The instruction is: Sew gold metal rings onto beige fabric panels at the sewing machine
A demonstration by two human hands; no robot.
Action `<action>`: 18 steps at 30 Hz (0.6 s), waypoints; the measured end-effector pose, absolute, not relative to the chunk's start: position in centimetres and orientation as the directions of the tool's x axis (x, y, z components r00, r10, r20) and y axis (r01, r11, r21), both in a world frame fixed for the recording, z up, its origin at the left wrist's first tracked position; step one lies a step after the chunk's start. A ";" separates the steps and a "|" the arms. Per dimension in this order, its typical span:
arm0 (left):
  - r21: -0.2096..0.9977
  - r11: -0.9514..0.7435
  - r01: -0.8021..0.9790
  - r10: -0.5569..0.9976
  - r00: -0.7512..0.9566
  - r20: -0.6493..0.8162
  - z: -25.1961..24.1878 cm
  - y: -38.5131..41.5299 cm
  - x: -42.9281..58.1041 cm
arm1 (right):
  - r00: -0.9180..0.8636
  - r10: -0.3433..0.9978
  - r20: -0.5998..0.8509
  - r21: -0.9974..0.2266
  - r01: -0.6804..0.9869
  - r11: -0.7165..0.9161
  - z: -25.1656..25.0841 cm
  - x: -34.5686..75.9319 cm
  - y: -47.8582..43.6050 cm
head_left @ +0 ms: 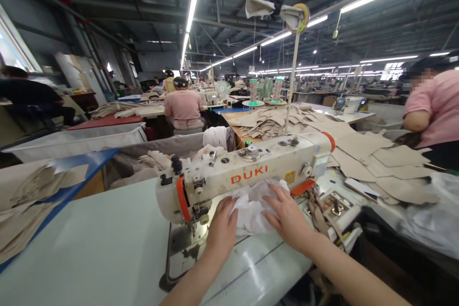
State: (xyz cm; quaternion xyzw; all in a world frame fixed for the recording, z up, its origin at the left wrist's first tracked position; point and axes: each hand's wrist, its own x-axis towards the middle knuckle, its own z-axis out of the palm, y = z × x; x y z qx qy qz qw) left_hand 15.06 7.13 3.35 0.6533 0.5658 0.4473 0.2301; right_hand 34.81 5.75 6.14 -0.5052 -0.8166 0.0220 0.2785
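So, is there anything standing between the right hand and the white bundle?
Nothing visible: the right hand appears to rest directly on the white bundle. The machine stands behind the bundle, not between them.

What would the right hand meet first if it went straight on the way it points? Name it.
The right hand would first meet the crumpled white material at its fingers; beyond that, probably the sewing machine, though depth is hard to judge.
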 end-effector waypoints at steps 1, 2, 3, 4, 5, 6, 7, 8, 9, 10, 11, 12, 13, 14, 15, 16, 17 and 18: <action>0.797 -0.268 0.541 0.943 -0.022 0.332 3.4 6.8 14.9 | -0.367 0.833 0.415 -0.259 0.830 0.495 6.3 34.8 5.1; 0.785 -0.280 0.552 0.942 -0.002 0.337 3.5 6.5 14.7 | -0.390 0.833 0.392 -0.206 0.846 0.492 6.3 34.8 4.6; 0.770 -0.292 0.567 0.940 0.022 0.340 3.5 6.1 14.6 | -0.404 0.838 0.368 -0.166 0.858 0.486 6.4 34.8 4.1; 0.752 -0.304 0.584 0.938 0.047 0.342 3.5 5.7 14.4 | -0.413 0.844 0.343 -0.131 0.869 0.478 6.4 34.7 3.9; 0.734 -0.317 0.601 0.936 0.072 0.346 3.4 5.3 14.2 | -0.419 0.851 0.317 -0.104 0.876 0.470 6.4 34.6 3.8; 0.717 -0.332 0.613 0.932 0.095 0.350 3.3 4.9 13.9 | -0.425 0.857 0.290 -0.087 0.881 0.466 6.5 34.5 3.8; 0.704 -0.348 0.620 0.927 0.116 0.356 3.1 4.6 13.6 | -0.429 0.863 0.266 -0.081 0.883 0.463 6.5 34.5 3.9; 0.692 -0.364 0.623 0.922 0.135 0.363 2.9 4.4 13.4 | -0.430 0.868 0.249 -0.082 0.884 0.461 6.6 34.4 4.0; 0.685 -0.378 0.623 0.917 0.152 0.368 2.8 4.1 13.1 | -0.432 0.869 0.240 -0.087 0.882 0.462 6.6 34.4 4.1; 0.684 -0.382 0.622 0.917 0.161 0.365 2.6 4.0 13.0 | -0.437 0.867 0.240 -0.092 0.879 0.468 6.7 34.3 4.3; 0.692 -0.372 0.618 0.922 0.160 0.353 2.6 3.9 12.9 | -0.442 0.861 0.250 -0.101 0.873 0.477 6.7 34.3 4.4; 0.711 -0.348 0.611 0.933 0.146 0.330 2.6 3.9 12.9 | -0.436 0.858 0.270 -0.129 0.867 0.481 6.7 34.3 4.5; 0.738 -0.313 0.598 0.945 0.120 0.304 2.7 4.0 13.0 | -0.416 0.861 0.293 -0.174 0.862 0.476 6.6 34.2 4.6; 0.770 -0.278 0.574 0.956 0.091 0.277 2.9 4.1 13.3 | -0.388 0.866 0.314 -0.232 0.853 0.467 6.6 34.1 4.7; 0.810 -0.247 0.532 0.965 0.059 0.255 3.2 4.3 13.6 | -0.355 0.874 0.331 -0.295 0.841 0.453 6.5 34.0 4.9; 0.850 -0.224 0.477 0.970 0.028 0.240 3.6 4.5 14.1 | -0.321 0.882 0.345 -0.353 0.826 0.439 6.3 33.9 5.2; 0.884 -0.211 0.418 0.973 0.001 0.231 4.0 4.7 14.6 | -0.292 0.888 0.356 -0.401 0.810 0.428 6.2 33.7 5.6; 0.909 -0.205 0.363 0.974 -0.021 0.227 4.4 4.9 15.1 | -0.270 0.890 0.368 -0.433 0.797 0.421 6.2 33.6 6.0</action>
